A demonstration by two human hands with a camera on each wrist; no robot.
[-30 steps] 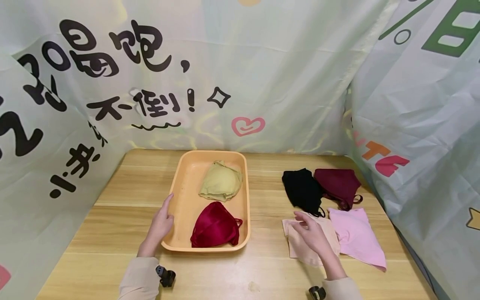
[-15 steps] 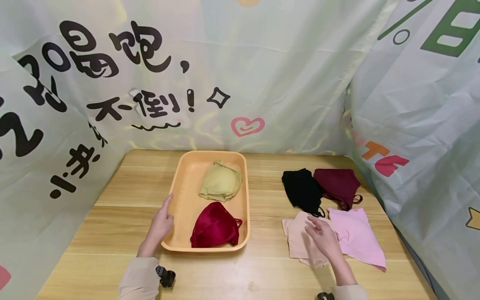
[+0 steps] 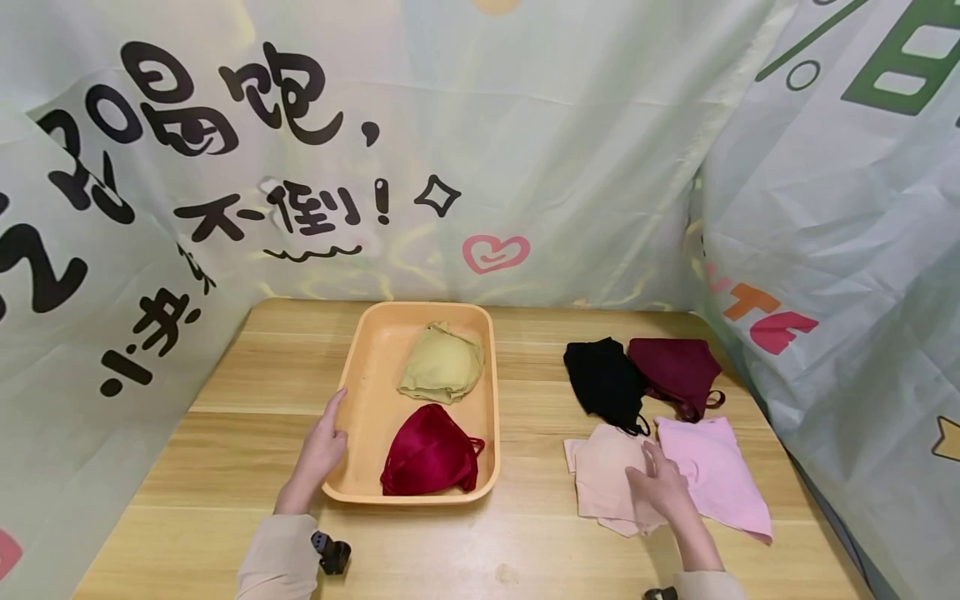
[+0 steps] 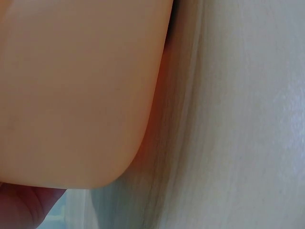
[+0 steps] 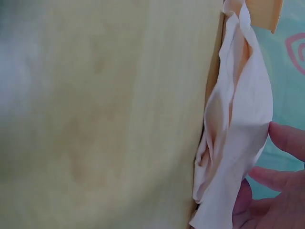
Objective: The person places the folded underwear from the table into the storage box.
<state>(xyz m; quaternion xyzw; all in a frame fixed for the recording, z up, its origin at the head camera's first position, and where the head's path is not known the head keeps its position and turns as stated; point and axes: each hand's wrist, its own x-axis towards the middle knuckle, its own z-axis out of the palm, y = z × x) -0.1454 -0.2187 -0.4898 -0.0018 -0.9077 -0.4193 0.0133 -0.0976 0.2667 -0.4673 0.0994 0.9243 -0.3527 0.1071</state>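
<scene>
At the left rim of an orange tray (image 3: 420, 498) is my left hand (image 3: 321, 450), index finger stretched along the rim and thumb over it. The left wrist view shows the tray's outer wall (image 4: 81, 95) with part of the hand at lower left. Inside the tray lie a folded yellow-green garment (image 3: 442, 362) and a crimson satin bra (image 3: 427, 450). My right hand (image 3: 667, 483) hovers over the right side of a pale pink garment (image 3: 603, 479), fingers loosely bent. In the right wrist view its fingertips are close to the fabric; contact is hard to tell.
Behind my right hand lie a black garment (image 3: 603, 379) with a thin strap and a burgundy bra (image 3: 675, 367). A pink garment (image 3: 712, 467) lies to its right. Printed curtains (image 3: 585, 167) hang around the wooden table (image 3: 525, 450).
My right hand has moved rightward across the pale pink garment to its right side. The left hand and the tray stay where they were.
</scene>
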